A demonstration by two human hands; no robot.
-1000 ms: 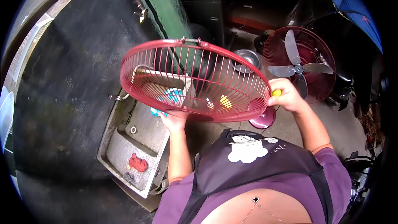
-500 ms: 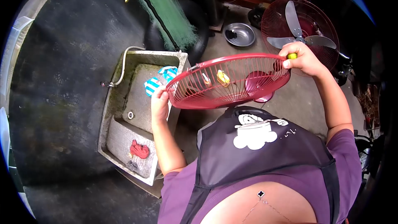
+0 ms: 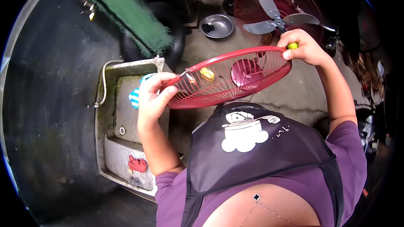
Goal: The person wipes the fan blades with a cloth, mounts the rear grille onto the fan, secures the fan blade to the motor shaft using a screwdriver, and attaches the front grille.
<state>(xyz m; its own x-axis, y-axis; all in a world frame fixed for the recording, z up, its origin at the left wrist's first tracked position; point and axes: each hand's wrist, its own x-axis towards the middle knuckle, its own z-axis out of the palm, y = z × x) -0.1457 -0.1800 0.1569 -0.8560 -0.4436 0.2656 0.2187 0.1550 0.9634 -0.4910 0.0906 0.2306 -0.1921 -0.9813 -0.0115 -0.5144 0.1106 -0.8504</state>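
Observation:
A red wire fan guard point(image 3: 219, 97) is held tilted in front of my apron, its rim spanning both hands. My left hand point(image 3: 153, 101) pinches its left end with thumb and fingers, close to a metal clip on the rim. On the right, my right hand point(image 3: 306, 49) grips the far end, with a small yellow-green thing point(image 3: 292, 46) between palm and rim that I cannot make out. Beyond it stands the fan point(image 3: 277, 22), its grey blades exposed before the rear guard. Through the wires show a shiny reddish disc point(image 3: 244, 75) and a yellow item point(image 3: 207, 74).
To the left is a concrete sink point(image 3: 101, 143) with a blue-striped cloth point(image 3: 134, 98), a red cloth point(image 3: 137, 164) and a hose point(image 3: 104, 80). A metal basin point(image 3: 217, 26) lies on the floor, near green netting point(image 3: 126, 8) and a black tyre point(image 3: 179, 44).
My left hand has shifted along the rim to the metal clip, thumb and fingers now around it. The view has turned, so the sink and fan appear further left.

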